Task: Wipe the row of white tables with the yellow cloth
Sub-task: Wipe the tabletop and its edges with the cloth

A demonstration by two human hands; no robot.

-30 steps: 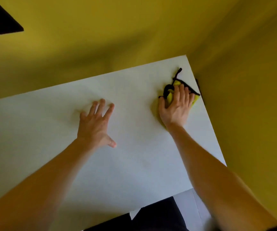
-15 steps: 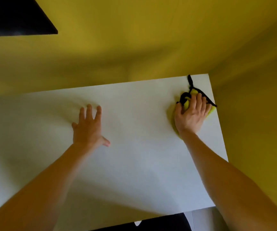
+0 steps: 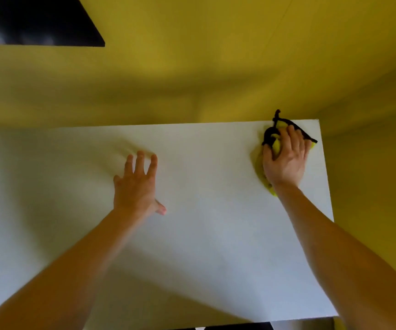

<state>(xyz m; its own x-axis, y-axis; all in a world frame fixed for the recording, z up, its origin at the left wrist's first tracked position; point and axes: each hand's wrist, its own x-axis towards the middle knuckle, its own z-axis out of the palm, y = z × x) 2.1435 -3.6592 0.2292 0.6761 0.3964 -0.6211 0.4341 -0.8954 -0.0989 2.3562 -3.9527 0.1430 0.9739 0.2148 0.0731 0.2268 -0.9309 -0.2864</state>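
A white table (image 3: 216, 246) fills most of the view. The yellow cloth (image 3: 276, 146), edged in black, lies near the table's far right corner. My right hand (image 3: 285, 160) lies flat on top of it and presses it onto the surface, so only the cloth's edges show around the palm and fingers. My left hand (image 3: 136, 186) rests on the tabletop near the middle, fingers straight and spread, holding nothing.
A yellow surface (image 3: 216, 67) surrounds the table beyond its far and right edges. A black panel (image 3: 37, 20) sits at the top left. Something dark shows past the table's near edge (image 3: 239, 326).
My right hand has slid the cloth toward the table's far right corner. My left hand stays flat on the table. The view has turned so the table lies squarer.
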